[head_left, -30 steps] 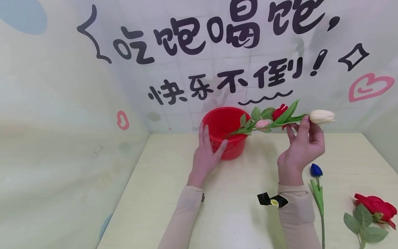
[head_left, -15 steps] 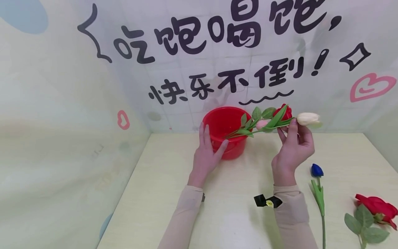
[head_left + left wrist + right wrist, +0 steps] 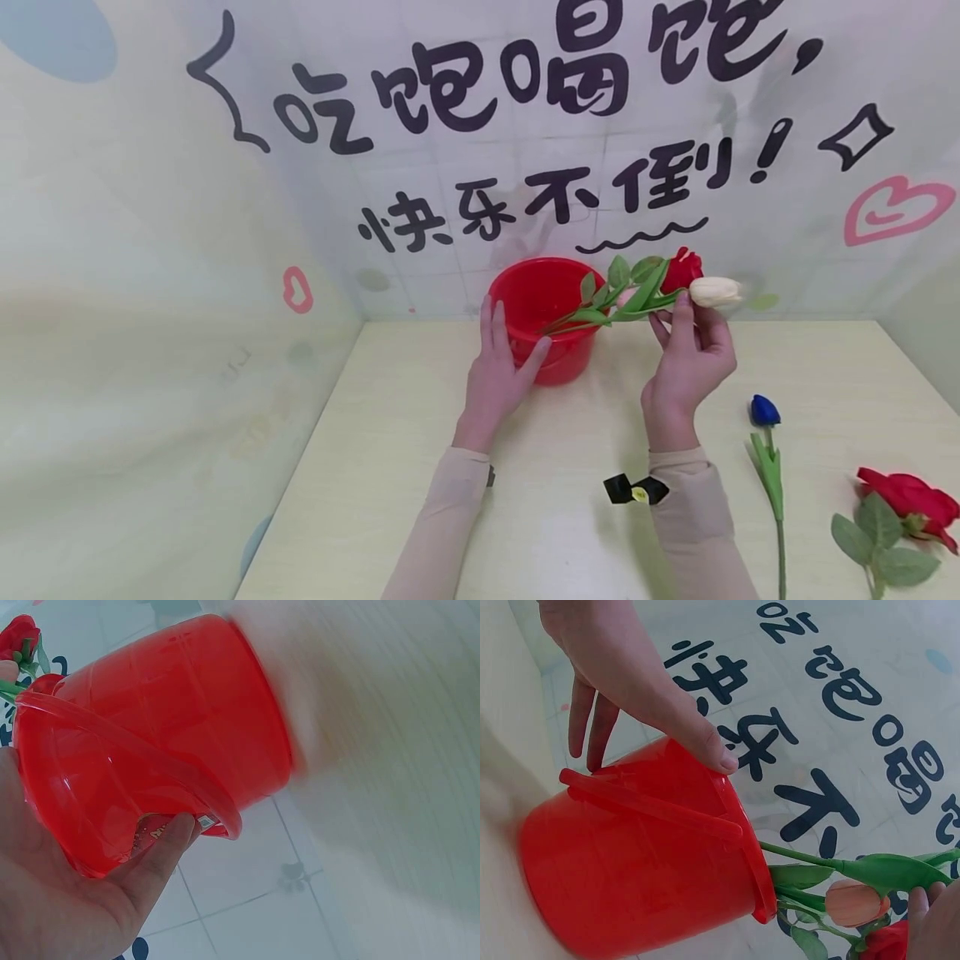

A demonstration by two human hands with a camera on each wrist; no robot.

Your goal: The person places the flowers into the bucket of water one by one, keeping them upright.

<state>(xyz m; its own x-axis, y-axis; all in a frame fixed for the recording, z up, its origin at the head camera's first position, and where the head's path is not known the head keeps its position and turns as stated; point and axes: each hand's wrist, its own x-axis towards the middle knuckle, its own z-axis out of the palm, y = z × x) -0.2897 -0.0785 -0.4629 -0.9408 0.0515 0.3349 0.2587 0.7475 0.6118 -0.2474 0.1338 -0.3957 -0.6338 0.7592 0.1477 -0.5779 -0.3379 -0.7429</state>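
White tulip (image 3: 715, 292) moved leftward — right hand (image 3: 686, 367) pinching it, left hand (image 3: 493, 383) (spread) touching red bucket (image 3: 568, 361)

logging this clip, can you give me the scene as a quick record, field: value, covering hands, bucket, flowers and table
left hand: rests against the red bucket
right hand: pinches the white tulip just below its bloom
bucket: upright, handle down against its side
leaning over bucket rim: pink tulip, red rose
on table: blue tulip, another red rose
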